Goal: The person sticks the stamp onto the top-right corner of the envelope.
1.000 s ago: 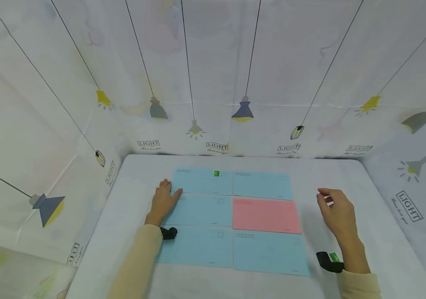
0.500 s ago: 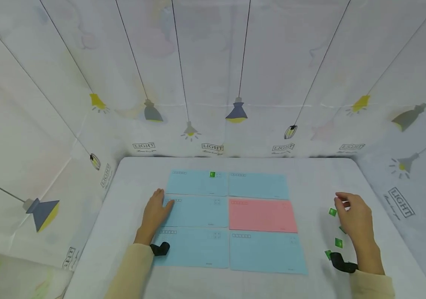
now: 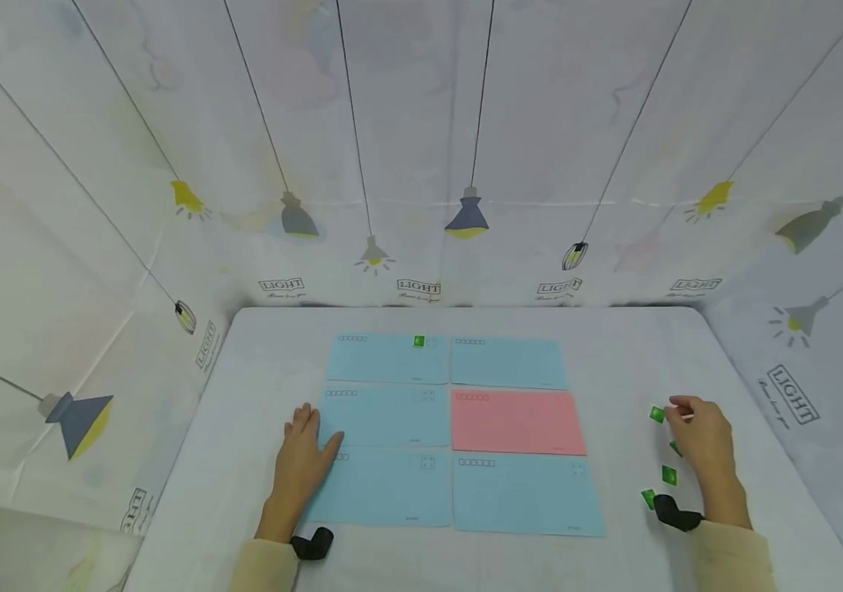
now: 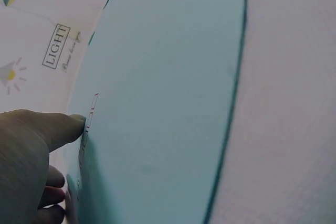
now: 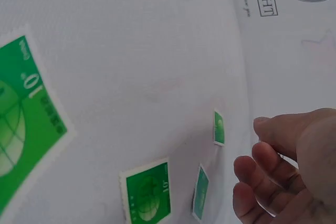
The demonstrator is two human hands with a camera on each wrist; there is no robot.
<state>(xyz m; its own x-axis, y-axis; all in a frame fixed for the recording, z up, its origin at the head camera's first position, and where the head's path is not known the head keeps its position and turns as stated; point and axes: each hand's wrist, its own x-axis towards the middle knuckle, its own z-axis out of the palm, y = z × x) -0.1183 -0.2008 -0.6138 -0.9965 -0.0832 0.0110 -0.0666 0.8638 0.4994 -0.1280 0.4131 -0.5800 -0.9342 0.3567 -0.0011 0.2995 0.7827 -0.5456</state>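
Observation:
My left hand (image 3: 298, 460) rests with its fingers spread at the left edges of the middle-left blue envelope (image 3: 391, 415) and the lower-left blue envelope (image 3: 391, 493). In the left wrist view its thumb (image 4: 71, 127) touches a blue envelope (image 4: 163, 93) by the printed boxes. On the right, my right hand (image 3: 706, 440) hovers beside several green postage stamps (image 3: 669, 475). Its fingers are loosely curled, with a gap between thumb and forefinger and nothing in them. The farthest stamp (image 5: 218, 128) lies just off those fingertips. Another stamp (image 3: 419, 341) sits on the top-left blue envelope (image 3: 377, 366).
A pink envelope (image 3: 517, 423) lies between the top-right blue envelope (image 3: 510, 366) and the lower-right blue envelope (image 3: 525, 497). All are laid in two columns on the white table (image 3: 613, 353). A lamp-patterned sheet (image 3: 539, 123) hangs behind and at the sides.
My right hand has moved right, away from the pink envelope, to the stamps, which now show. My left hand has slid nearer to me, from the top-left envelope's edge to the lower one.

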